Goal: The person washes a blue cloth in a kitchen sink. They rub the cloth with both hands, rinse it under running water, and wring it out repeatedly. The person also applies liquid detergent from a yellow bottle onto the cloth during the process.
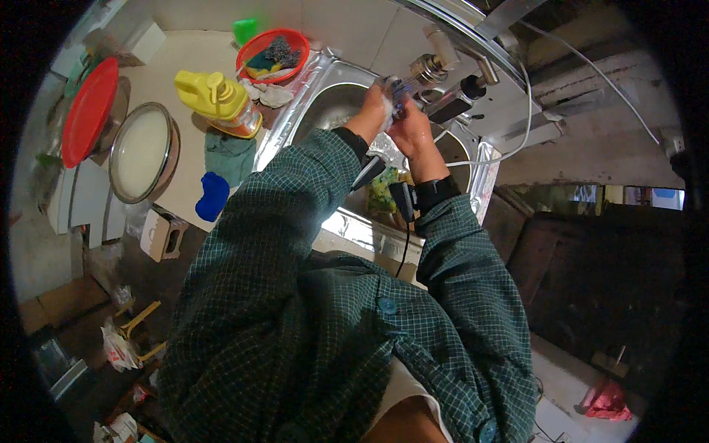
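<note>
My left hand (376, 108) and my right hand (410, 127) are close together over a stainless steel sink (327, 102), just below the faucet (430, 69). White suds or wet cloth show at my left hand. Between the fingers is something small and dark bluish, too blurred to name; which hand grips it I cannot tell. Under my hands, something green and yellow (382, 191) lies in the basin. Each wrist wears a black band with a dark device on it.
Left of the sink stand a yellow jug with a pump (213, 102), a red basket (302, 41) of scrubbers, a green cloth (230, 158), a blue pad (212, 197), a glass-lidded pot (141, 152) and a red plate (91, 111). A white hose (520, 147) loops at the right.
</note>
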The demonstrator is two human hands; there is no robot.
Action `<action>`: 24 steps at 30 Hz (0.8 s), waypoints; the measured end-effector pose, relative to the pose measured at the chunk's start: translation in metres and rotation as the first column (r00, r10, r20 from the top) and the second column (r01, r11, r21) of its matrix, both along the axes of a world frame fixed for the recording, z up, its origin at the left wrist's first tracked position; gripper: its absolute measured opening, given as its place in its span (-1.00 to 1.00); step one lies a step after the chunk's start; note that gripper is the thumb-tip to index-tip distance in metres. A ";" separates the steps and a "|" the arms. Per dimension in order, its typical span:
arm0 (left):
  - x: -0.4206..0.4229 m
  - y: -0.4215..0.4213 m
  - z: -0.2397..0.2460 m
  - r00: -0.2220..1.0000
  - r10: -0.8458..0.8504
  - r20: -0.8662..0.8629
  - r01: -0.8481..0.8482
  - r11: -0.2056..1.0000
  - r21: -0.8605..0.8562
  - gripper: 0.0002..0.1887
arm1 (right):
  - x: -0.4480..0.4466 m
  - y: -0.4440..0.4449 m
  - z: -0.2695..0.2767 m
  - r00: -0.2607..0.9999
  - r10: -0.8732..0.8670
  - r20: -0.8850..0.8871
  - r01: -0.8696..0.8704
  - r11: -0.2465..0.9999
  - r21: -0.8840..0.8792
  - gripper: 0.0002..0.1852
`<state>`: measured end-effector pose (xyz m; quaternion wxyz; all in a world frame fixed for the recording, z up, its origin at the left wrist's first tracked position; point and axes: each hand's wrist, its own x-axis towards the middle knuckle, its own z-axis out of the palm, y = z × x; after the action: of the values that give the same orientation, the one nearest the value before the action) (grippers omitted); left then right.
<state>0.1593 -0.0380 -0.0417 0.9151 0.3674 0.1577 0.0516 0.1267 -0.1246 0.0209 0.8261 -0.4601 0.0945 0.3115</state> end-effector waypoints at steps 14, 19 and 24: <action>0.015 -0.006 0.010 0.995 0.091 0.042 -0.095 0.991 0.092 -0.64 | 0.014 -0.007 -0.006 0.993 0.116 -0.001 -0.116 0.989 0.097 -0.53; -0.037 -0.019 0.038 0.953 0.072 0.294 -0.257 0.705 0.661 -0.76 | 0.014 -0.008 0.002 0.999 -0.034 -0.023 0.038 0.980 0.195 -0.51; -0.051 -0.001 0.052 0.923 0.283 0.262 -0.379 0.543 0.749 -0.72 | 0.000 0.014 -0.002 0.989 -0.126 -0.081 0.131 0.989 0.065 -0.74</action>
<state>0.1084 -0.0391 0.0105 0.6398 0.6914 0.1347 0.3073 0.1263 -0.1104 0.0193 0.8559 -0.4113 0.1446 0.2783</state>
